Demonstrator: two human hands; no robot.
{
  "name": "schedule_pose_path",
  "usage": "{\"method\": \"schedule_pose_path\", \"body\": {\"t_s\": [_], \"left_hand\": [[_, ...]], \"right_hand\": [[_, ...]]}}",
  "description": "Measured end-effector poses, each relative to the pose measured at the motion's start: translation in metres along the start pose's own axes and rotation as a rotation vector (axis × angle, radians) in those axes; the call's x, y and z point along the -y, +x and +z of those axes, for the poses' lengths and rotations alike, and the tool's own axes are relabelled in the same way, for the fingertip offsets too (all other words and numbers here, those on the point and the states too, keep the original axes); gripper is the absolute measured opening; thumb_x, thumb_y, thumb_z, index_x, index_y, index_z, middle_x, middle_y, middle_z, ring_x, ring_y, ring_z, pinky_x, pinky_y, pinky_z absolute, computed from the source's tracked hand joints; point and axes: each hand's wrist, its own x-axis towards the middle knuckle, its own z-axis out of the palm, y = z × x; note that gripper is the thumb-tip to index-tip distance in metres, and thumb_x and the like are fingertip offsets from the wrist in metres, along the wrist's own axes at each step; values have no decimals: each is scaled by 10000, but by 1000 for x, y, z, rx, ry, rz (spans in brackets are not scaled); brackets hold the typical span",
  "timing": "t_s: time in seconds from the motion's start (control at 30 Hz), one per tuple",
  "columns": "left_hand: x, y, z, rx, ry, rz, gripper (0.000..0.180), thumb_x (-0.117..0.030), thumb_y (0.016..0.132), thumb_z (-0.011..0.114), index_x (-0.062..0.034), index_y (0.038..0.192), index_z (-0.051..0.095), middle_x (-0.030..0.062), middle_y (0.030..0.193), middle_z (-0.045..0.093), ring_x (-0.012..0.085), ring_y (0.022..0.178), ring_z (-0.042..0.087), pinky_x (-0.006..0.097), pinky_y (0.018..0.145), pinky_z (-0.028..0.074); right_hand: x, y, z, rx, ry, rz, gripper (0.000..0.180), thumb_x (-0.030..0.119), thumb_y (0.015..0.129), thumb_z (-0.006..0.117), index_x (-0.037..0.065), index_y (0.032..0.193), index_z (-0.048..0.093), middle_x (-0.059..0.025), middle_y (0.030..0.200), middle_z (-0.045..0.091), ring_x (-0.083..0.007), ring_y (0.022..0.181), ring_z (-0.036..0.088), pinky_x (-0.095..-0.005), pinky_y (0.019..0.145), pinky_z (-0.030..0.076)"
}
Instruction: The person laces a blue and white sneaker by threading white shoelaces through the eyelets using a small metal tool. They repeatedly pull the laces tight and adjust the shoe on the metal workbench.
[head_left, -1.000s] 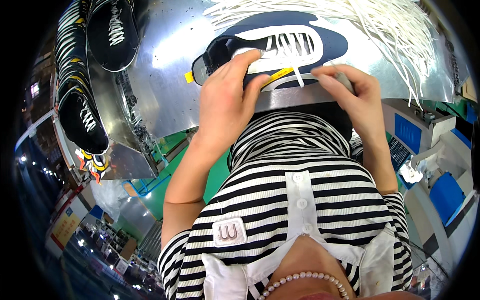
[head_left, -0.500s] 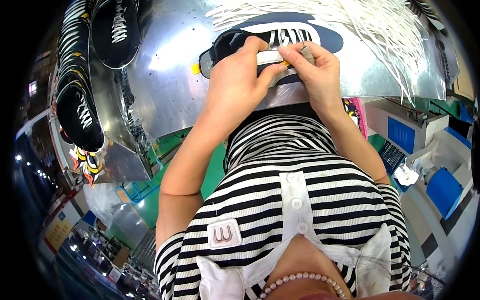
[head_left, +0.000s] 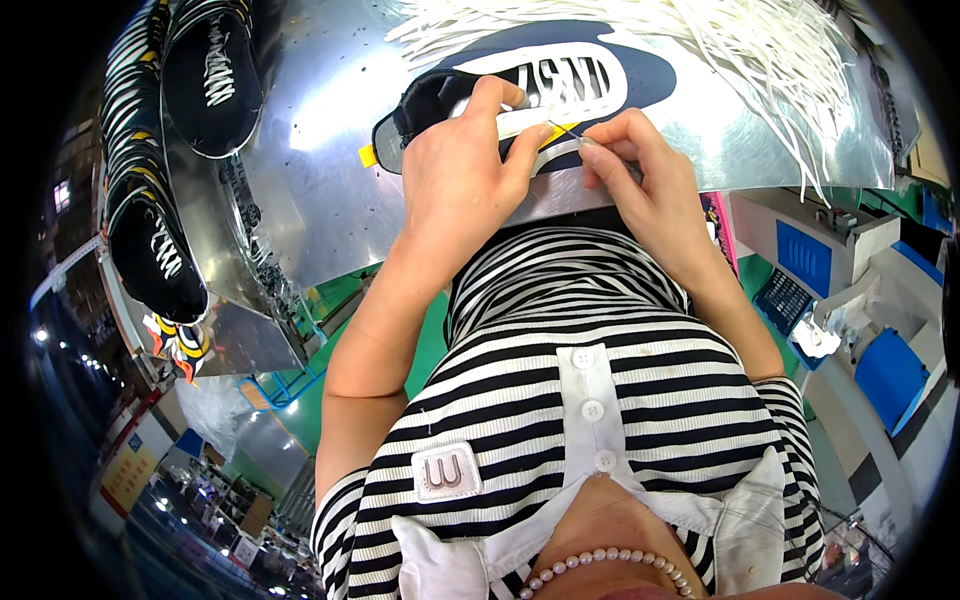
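Observation:
A flat shoe upper, navy and white with yellow trim and a yellow tab at its left end, lies on the metal table near its front edge. My left hand grips its near side, with the thumb and index finger closed on the edge beside the lacing slots. Just to the right, my right hand pinches a thin dark needle-like tool that reaches to the yellow trim by my left thumb. Any handle on this tool is hidden by the fingers.
White laces lie heaped at the far right. Black shoe uppers with white lacing sit at the left, next to a stacked row. The metal table ends close to my body. A grey and blue machine stands at right.
My right hand has moved slightly right and down, away from the left thumb. The grey wrapped handle seen in it before no longer shows. The upper has shifted slightly left.

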Motion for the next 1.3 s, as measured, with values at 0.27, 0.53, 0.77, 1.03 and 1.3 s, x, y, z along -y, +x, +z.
{"method": "schedule_pose_path", "body": {"t_s": [0.27,0.53,0.77,1.03,1.3], "left_hand": [[15,-1,15,-126,44,481,206,-77,833,732,-39,1000,618,108,658,598,260,561,583,361,516,446],[12,-9,8,-66,-6,269,232,-118,853,726,-46,1059,646,117,845,698,261,631,636,344,596,496],[17,-8,-13,219,116,181,238,-229,867,719,-51,1014,661,155,797,690,303,675,667,360,609,506],[49,-61,-2,-386,89,461,500,-16,778,764,9,1226,545,173,1102,614,331,968,596,406,872,462],[57,-108,18,-159,-1848,-533,586,-35,892,673,3,1402,386,173,1362,502,283,1265,490,423,1081,415]], "right_hand": [[13,23,-3,103,-79,89,148,126,948,575,-9,910,529,-114,672,654,-244,596,644,-344,584,498],[19,19,-41,188,-142,185,160,182,954,598,23,971,609,-50,680,622,-97,628,572,-259,590,460],[-28,67,-6,-344,-412,-319,195,205,950,624,62,1079,597,-109,765,673,-265,645,637,-342,601,489],[-23,59,-8,-313,-96,-218,230,191,952,624,31,1117,609,-119,823,695,-157,673,633,-265,633,488],[-11,47,8,-208,67,-120,235,150,937,641,-4,1112,614,-98,872,704,-118,718,622,-250,664,491]]}}
